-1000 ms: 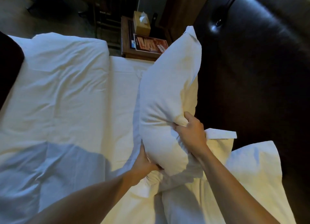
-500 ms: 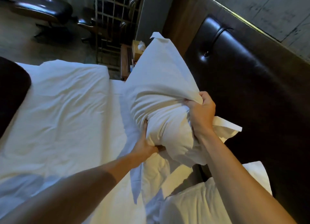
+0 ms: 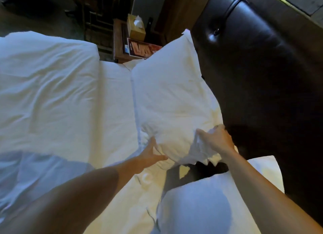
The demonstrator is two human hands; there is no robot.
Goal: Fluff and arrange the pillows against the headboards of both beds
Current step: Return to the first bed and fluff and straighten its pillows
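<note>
The plump white pillow [image 3: 171, 100] lies propped against the dark padded leather headboard [image 3: 262, 76]. The right hand [image 3: 215, 140] pinches its loose case end; the left hand [image 3: 151, 154], fingers spread, presses its near corner. Next, I'd say, let go and smooth it.

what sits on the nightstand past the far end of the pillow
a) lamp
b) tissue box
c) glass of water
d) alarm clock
b: a tan tissue box with a white tissue sticking out stands on the nightstand, beyond the pillow that both hands hold at its near end; no lamp, glass or clock shows there.
</note>
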